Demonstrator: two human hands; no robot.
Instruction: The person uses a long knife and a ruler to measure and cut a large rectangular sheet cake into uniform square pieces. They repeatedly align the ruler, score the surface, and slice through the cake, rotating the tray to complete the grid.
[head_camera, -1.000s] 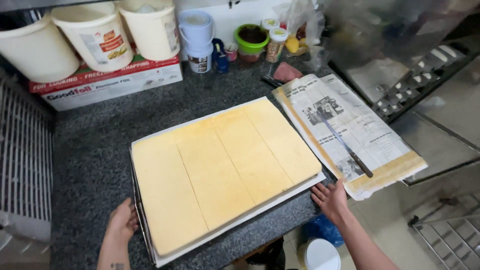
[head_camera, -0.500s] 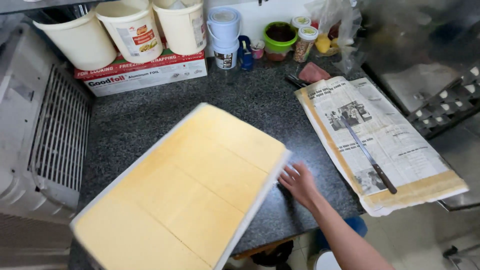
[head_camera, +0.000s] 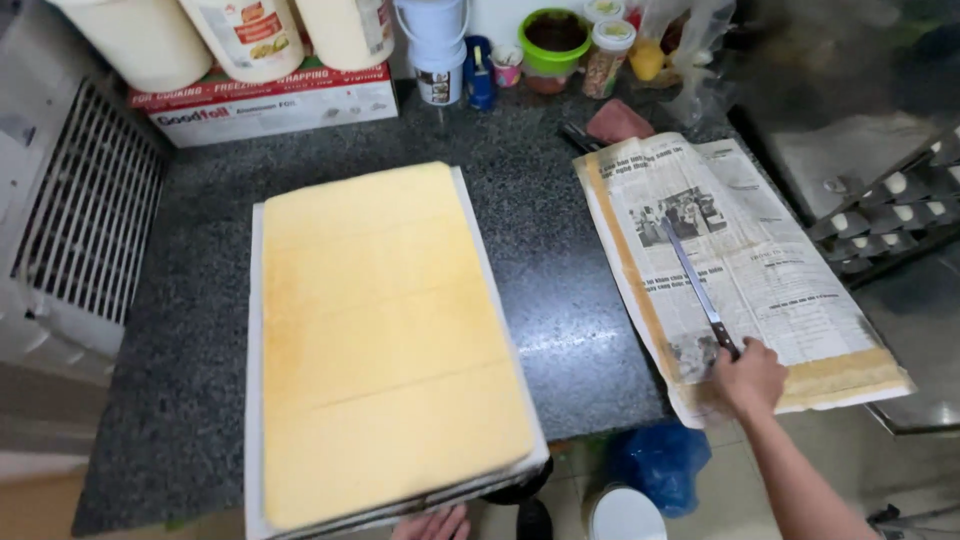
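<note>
Gripping the knife (head_camera: 697, 286) handle, right hand (head_camera: 750, 378); left hand (head_camera: 432, 524) seemingly flat under the tray (head_camera: 256, 400).

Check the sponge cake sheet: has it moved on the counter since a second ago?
Yes. The sponge cake sheet has turned: its long side, once lying along the foil box, now points toward it.

- The right hand (head_camera: 750, 378) is reaching out from a bare forearm that enters at the lower right corner and angles up and left toward the knife (head_camera: 697, 286).
- Its fingers are curled at the knife's dark handle end, knuckles up; whether the grip is fully closed cannot be told.
- The left hand (head_camera: 432, 523) shows only as fingertips at the bottom edge, far left of the knife, fingers lying flat and spread.
</note>
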